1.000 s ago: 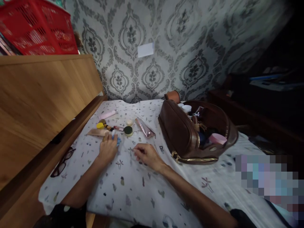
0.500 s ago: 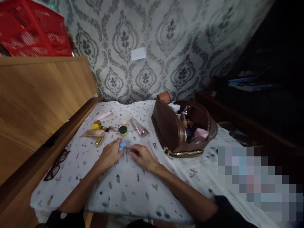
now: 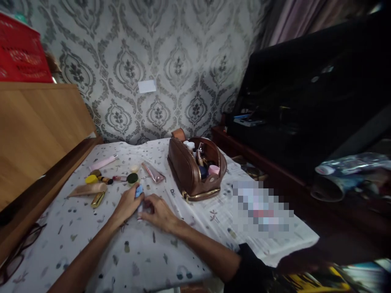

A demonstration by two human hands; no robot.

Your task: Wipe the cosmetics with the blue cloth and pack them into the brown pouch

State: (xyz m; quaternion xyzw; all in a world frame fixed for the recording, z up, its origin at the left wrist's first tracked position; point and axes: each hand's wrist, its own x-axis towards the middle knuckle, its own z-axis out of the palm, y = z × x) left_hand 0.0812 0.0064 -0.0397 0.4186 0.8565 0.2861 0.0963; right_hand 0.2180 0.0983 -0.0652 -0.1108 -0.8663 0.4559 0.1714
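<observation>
Between my hands stands a slim whitish tube with a light-blue top (image 3: pixel 139 191), partly hidden by fingers. My left hand (image 3: pixel 126 205) is closed around the blue part. Curled in from the other side, my right hand (image 3: pixel 159 212) has its thumb and fingers at the tube's lower, pale part. Just beyond them lies a round jar with a dark green lid (image 3: pixel 132 178). Farther left are a beige tube (image 3: pixel 88 189), a gold case (image 3: pixel 98 199), a yellow-lidded pot (image 3: pixel 91 179) and a pink tube (image 3: pixel 104 162). A shiny rose pouch-like tube (image 3: pixel 153 173) rests right of the jar.
An open brown cosmetic bag (image 3: pixel 186 171) full of small containers stands to the right. Eyeglasses (image 3: pixel 32 238) lie at the left edge. A wooden panel (image 3: pixel 39 122) borders the left, a black screen (image 3: pixel 293 97) the right, and patterned cloth (image 3: pixel 146 252) covers the table.
The view has turned right, so the table things appear farther left. My right hand has shifted lower along the tube, while my left hand keeps hold of the blue part.
</observation>
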